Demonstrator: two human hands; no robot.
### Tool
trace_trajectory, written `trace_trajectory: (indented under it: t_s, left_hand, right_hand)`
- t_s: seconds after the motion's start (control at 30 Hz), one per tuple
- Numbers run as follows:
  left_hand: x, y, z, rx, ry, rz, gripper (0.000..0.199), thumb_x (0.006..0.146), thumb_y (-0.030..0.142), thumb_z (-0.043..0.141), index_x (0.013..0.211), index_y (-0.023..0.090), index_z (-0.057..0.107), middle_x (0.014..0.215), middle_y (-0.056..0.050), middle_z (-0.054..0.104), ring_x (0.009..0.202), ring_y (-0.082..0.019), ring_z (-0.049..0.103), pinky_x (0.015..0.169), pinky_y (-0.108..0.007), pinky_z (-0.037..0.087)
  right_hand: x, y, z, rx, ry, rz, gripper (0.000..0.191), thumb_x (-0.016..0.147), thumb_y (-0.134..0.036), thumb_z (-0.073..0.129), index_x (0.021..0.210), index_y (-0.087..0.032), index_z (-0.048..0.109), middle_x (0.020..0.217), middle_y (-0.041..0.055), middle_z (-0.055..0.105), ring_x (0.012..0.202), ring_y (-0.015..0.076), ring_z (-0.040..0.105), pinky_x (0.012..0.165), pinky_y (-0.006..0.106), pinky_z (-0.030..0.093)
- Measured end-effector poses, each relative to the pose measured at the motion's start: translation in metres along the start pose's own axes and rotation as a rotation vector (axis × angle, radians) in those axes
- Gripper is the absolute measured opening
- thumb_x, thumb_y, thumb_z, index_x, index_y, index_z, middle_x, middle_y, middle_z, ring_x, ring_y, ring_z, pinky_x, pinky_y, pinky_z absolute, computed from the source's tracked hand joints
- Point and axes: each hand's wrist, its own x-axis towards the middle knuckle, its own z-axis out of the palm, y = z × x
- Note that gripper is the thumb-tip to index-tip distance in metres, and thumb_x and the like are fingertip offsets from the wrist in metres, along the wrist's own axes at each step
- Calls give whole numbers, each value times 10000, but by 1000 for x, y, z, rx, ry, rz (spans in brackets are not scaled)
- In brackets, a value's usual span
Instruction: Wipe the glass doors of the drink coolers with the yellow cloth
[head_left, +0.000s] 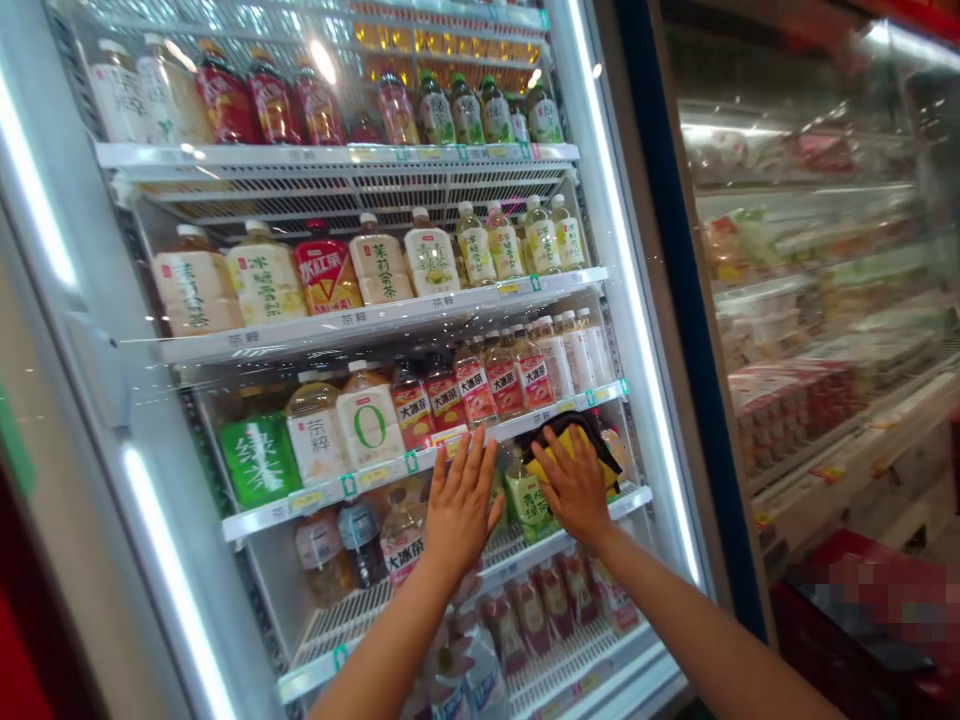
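My left hand [463,505] is spread flat in front of the glass door of a drinks fridge, level with a shelf edge, and nothing is in it. To its right, my right hand [576,482] has its fingers bent over a yellow and black cloth-like pad [600,450], held up against the glass. Beyond the pad stands a green-labelled bottle [531,500], partly covered. Bottles with red labels [504,378] line the shelf just above both hands. A large bottle [403,535] is half hidden behind my left hand and forearm.
Shelves of tea bottles [375,262] fill the tall fridge. Bright light strips [634,290] run down both sides of its frame. At the right is an open chilled case [810,400] with packaged goods. A dark red box-like object [862,590] sits low in front of it.
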Motion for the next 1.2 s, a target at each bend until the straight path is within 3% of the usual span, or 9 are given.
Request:
trace_trajectory:
  t_s: [0.17, 0.3, 0.43, 0.6, 0.7, 0.83, 0.93, 1.07, 1.2]
  left_hand:
    - [-22, -13, -4, 0, -24, -10, 846, 954, 464, 558, 1635, 169, 151, 1682, -109, 217, 1585, -245, 97, 1288, -483, -80]
    - [-35, -22, -10, -1, -34, -74, 883, 933, 487, 589, 1635, 174, 155, 1684, -125, 211, 1585, -273, 89, 1283, -520, -74]
    - [-50, -28, -14, -12, -40, -125, 882, 935, 521, 585, 1634, 188, 161, 1675, -129, 240, 1581, -284, 128, 1279, -540, -65]
    - [-71, -38, -19, -20, -50, -156, 884, 936, 529, 589, 1633, 202, 153, 1671, -134, 244, 1577, -287, 157, 1267, -555, -87]
    - [-78, -43, -24, -11, -66, -151, 873, 939, 535, 581, 1632, 231, 146, 1670, -122, 258, 1576, -283, 163, 1252, -574, -119]
    - [-84, -40, -25, 5, -68, -189, 874, 957, 537, 535, 1629, 150, 133, 1663, -152, 265, 1581, -286, 133, 1251, -577, -122]
    - [-91, -37, -24, 10, -58, -217, 862, 971, 521, 505, 1625, 109, 122, 1666, -159, 258, 1584, -279, 115, 1258, -568, -110]
    - [-109, -48, -28, 7, -71, -220, 879, 960, 508, 535, 1629, 126, 111, 1660, -158, 284, 1583, -284, 131, 1261, -588, -78]
    - [-129, -71, -39, -6, -80, -247, 877, 952, 478, 572, 1637, 180, 112, 1670, -158, 263, 1580, -309, 138, 1250, -621, -64]
  right_hand:
    - [1, 29, -6, 30, 72, 81, 655, 938, -233, 470, 1579, -334, 375, 1646, 1, 374, 1566, 329, 183, 1214, 616, 281]
    - [56, -16, -7, 45, 172, 318, 657, 991, -289, 410, 1626, -320, 245, 1687, 32, 278, 1572, 372, 118, 1173, 690, 284]
    - [30, -68, 5, 33, 79, 138, 600, 1003, -354, 455, 1592, -350, 339, 1679, 20, 303, 1578, 363, 99, 1194, 657, 260]
    - [-33, -49, 10, 30, -30, -88, 539, 994, -303, 469, 1520, -417, 455, 1592, -19, 465, 1550, 322, 237, 1210, 587, 272]
    - [-4, -53, 6, 19, 53, 23, 576, 1008, -289, 449, 1571, -385, 371, 1620, 0, 423, 1543, 331, 248, 1190, 605, 296]
    - [47, -112, 4, 0, 172, 219, 616, 1020, -296, 437, 1615, -324, 279, 1683, 46, 289, 1558, 393, 154, 1132, 660, 333]
    - [31, -142, 6, 8, 112, 52, 614, 992, -273, 505, 1582, -363, 356, 1666, 19, 335, 1560, 377, 156, 1152, 627, 321]
    - [-19, -121, 6, 62, 30, -212, 542, 967, -273, 572, 1489, -398, 501, 1569, -6, 499, 1530, 323, 277, 1197, 559, 295]
    - [-3, -110, 7, 159, 135, -83, 543, 997, -263, 506, 1524, -379, 455, 1568, 31, 497, 1531, 320, 283, 1183, 591, 317]
